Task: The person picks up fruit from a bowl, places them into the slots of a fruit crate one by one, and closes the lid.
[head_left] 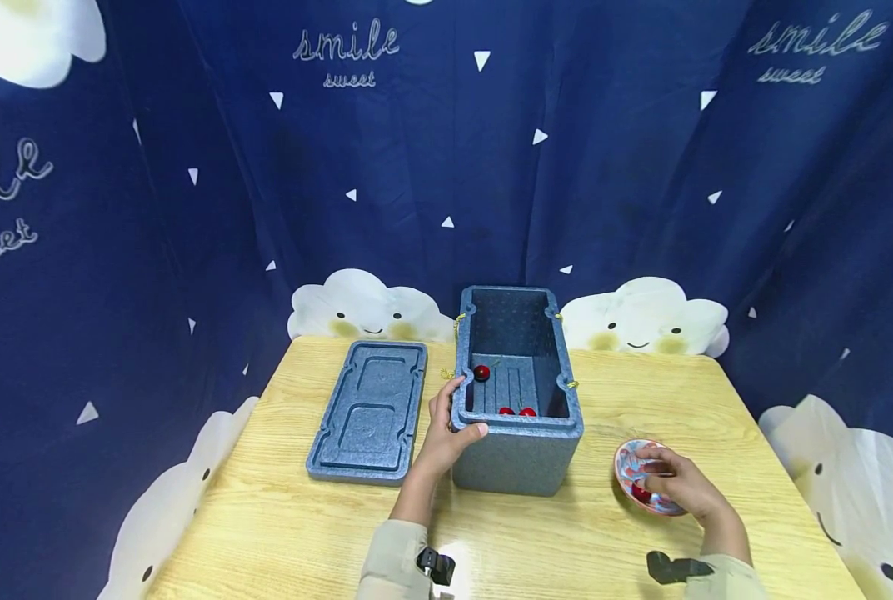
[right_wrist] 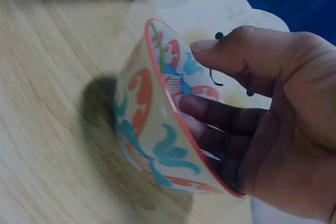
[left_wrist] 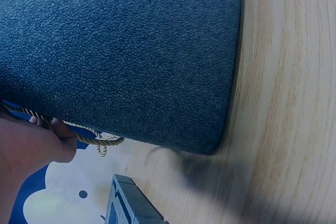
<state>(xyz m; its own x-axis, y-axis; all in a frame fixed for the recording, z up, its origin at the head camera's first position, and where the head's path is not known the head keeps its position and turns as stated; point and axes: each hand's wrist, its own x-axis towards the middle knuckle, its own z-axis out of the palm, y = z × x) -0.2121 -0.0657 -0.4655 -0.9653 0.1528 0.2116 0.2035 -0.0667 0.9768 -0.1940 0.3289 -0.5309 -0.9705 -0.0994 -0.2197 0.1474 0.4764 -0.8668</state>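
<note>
A blue-grey foam box stands lidless at mid-table. My left hand grips its front left corner, thumb over the front rim and fingers along the side; the left wrist view shows that hand beside a yellow cord. Inside the box lie a dark red cherry and two brighter cherries. To the right, my right hand reaches into a patterned bowl, thumb and fingers apart. One red cherry lies in the bowl near the fingers. A green stem shows inside its rim.
Left of the box, its foam lid lies flat on the wooden table. A dark blue curtain with white clouds surrounds the table at the back and sides. Yellow cord loops hang at the box's sides.
</note>
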